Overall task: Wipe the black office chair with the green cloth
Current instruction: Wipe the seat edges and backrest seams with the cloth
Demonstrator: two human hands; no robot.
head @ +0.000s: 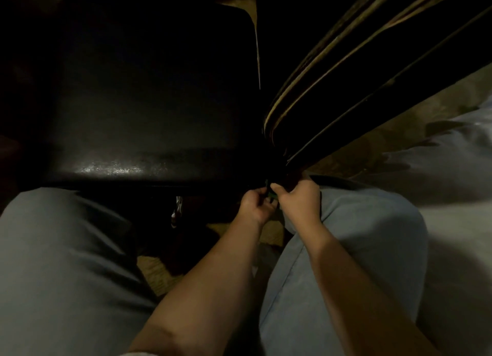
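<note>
dimly, the black chair seat (149, 102) gleams along its front.

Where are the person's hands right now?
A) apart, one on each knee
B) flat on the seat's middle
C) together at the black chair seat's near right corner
C: the left hand and right hand meet at the corner of the black chair seat, pinching a sliver of green cloth.

no readable text, label, brand or number anywhere; scene too dark.
</note>
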